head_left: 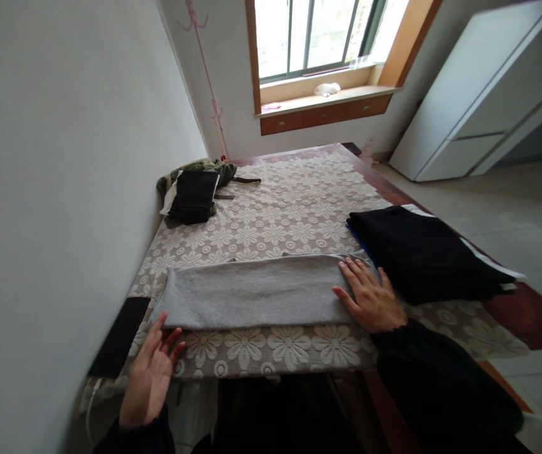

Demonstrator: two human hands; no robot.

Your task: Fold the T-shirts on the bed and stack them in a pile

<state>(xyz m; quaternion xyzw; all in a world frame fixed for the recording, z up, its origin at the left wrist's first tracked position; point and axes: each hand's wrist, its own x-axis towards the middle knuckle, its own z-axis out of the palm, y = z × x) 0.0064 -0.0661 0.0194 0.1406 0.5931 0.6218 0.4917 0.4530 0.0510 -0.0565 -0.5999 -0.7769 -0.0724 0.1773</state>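
Observation:
A grey piece of clothing (pixel 256 293), folded into a long flat strip, lies across the near part of the table. My right hand (pixel 370 296) rests palm down on its right end, fingers spread. At the strip's lower left corner is my left hand (pixel 152 362), its palm turned partly up and its fingers apart; whether the fingertips touch the cloth I cannot tell. Just right of my right hand sits a stack of folded black clothes (pixel 422 252) with white and blue edges showing.
A floral lace tablecloth (pixel 289 214) covers the table. A folded black item (pixel 197 195) lies on a camouflage bag (pixel 226 173) at the back left. Near the left edge is a flat black device (pixel 119 337) with a white cable. The wall (pixel 62 189) borders the table's left side.

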